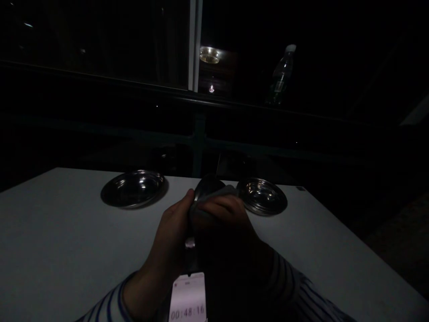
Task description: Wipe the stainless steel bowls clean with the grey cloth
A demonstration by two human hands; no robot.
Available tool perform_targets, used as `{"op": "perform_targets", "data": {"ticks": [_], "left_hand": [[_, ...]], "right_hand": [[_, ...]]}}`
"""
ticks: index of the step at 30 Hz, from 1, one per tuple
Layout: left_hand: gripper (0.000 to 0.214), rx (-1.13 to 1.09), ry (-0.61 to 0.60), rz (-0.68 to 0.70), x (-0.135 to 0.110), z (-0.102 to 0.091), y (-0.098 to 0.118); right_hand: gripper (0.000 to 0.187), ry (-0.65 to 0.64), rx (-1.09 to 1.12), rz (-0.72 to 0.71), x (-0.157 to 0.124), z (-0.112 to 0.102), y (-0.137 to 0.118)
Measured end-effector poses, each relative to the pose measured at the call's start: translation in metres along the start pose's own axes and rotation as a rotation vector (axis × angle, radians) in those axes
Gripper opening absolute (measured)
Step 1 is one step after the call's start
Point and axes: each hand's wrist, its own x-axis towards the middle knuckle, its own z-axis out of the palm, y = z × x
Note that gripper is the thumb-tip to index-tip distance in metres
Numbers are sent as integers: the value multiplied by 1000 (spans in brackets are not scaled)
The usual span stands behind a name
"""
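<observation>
Above the middle of the white table (77,237), my left hand (172,230) grips the near left side of a shiny metal dish (208,184), thumb up along its edge. The dish is tilted and mostly hidden behind my hands. My right hand (229,219) has its fingers bent over a grey cloth (225,192), pressed against the dish's face. To the left lies a round metal plate (134,190). On the right, beyond my right hand, sits a small stack of similar metal plates (263,197). Dim light hides much of my right hand.
A lit phone (188,297) showing a running timer lies between my forearms near the front. Behind the table is a dark window with a pale frame bar (195,44). A clear plastic bottle (283,74) with a white cap stands at the back right.
</observation>
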Motion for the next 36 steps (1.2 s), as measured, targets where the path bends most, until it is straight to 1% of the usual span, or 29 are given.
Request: {"op": "perform_targets", "data": {"ticks": [1,2,5,7,8,10,12,13,15,16,18,21,23,25,27,29,30,31,32,36], "left_hand": [[29,-13,-17,7,0,0,-1],[28,-22,-47,11,0,0,-1],[25,-88,-169,15,-3,4,-2],[20,-160,-201,-8,-5,7,-1],[18,-208,-188,-33,-5,8,0],[15,-284,-114,-90,-5,8,2],[18,-305,-41,-149,-4,6,3],[21,-296,-23,-171,-3,5,2],[26,-261,-48,-178,-1,4,1],[26,-241,-77,-154,-1,4,0],[23,-188,-130,-54,0,4,-2],[20,-77,-175,89,-1,5,-7],[21,3,-214,135,-2,5,-9],[22,62,-249,144,-2,4,-11],[23,68,-241,139,-2,3,-11],[23,39,-204,145,-1,3,-9],[22,25,-190,145,-1,4,-8],[22,22,-184,141,-1,4,-7],[22,33,-191,131,-2,5,-7],[24,129,-231,112,-5,6,-10]], "right_hand": [[27,-9,-3,-6,0,0,-2],[27,-4,-11,19,0,0,-2],[26,63,-61,140,1,-1,0],[28,94,-83,145,1,0,0],[30,91,-89,114,0,1,-1],[34,62,-95,41,-1,4,-6],[35,35,-105,-11,-3,7,-11],[34,23,-115,-25,-4,8,-12],[32,7,-145,-54,-6,8,-13],[31,4,-159,-62,-5,8,-12],[30,9,-177,-44,-4,5,-8],[27,51,-161,78,2,-1,0],[26,79,-142,169,5,-4,4],[26,96,-137,205,5,-5,5],[25,108,-144,139,2,-2,4],[27,94,-139,36,-1,1,1],[27,86,-132,5,-2,2,1],[27,77,-124,4,-2,1,1],[26,77,-117,35,-1,0,3],[24,161,-100,278,3,-7,12]]}}
